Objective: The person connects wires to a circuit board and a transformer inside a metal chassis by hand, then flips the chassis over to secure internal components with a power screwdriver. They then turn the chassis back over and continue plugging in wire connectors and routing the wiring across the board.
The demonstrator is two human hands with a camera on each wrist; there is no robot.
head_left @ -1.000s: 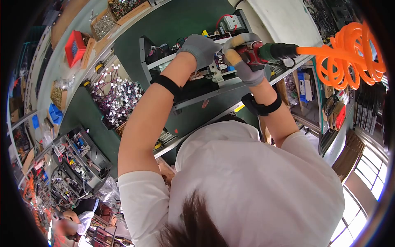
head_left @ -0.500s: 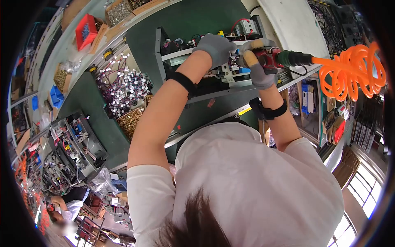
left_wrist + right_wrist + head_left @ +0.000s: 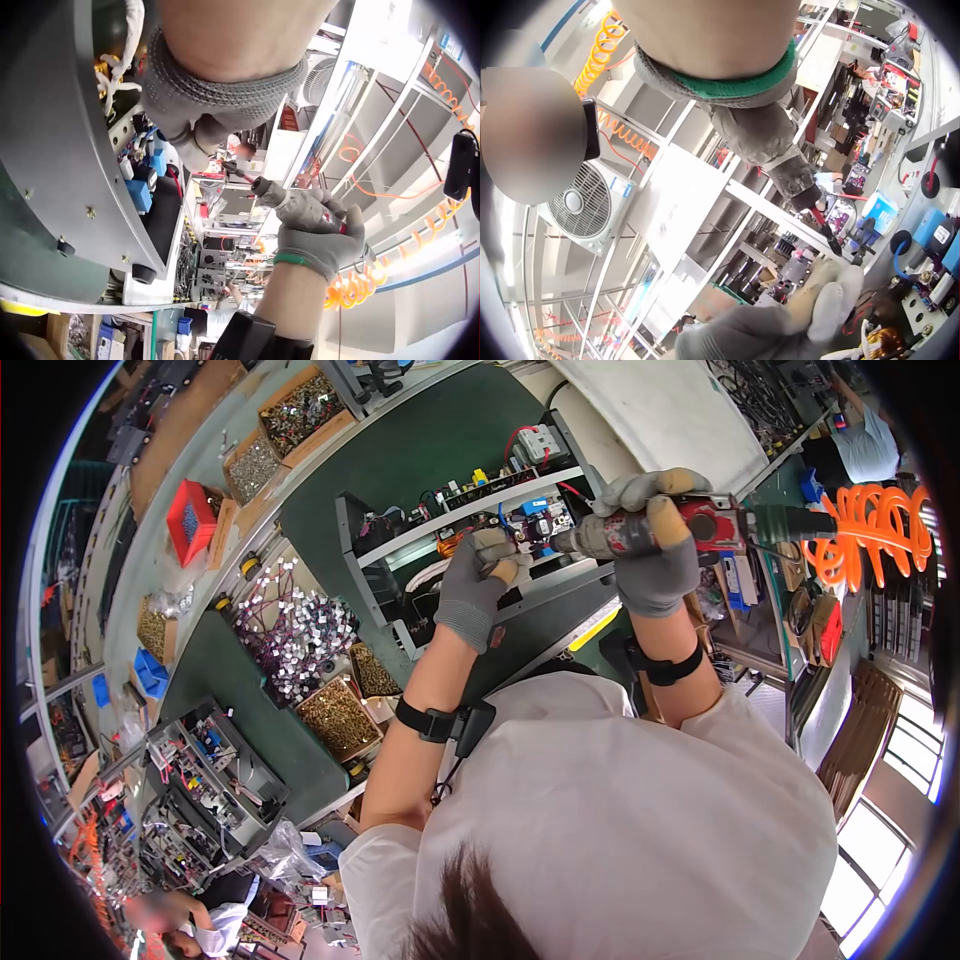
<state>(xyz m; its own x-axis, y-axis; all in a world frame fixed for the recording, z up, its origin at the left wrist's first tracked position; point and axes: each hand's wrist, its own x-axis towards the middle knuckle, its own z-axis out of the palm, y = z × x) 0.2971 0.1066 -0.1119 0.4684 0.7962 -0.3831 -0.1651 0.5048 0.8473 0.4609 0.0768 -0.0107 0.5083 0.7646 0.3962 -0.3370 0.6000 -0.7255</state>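
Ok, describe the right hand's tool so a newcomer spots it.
On the green bench stands an open grey metal frame full of wiring. At its right end the gloved right hand grips a power screwdriver. It alone has a red body trailing a coiled orange hose.

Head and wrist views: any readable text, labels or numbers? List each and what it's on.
None can be read.
Red-and-silver air screwdriver: marking on its red body, too blurred.
White wall fan: blue label, too small.
Grey metal chassis: component markings, too small.
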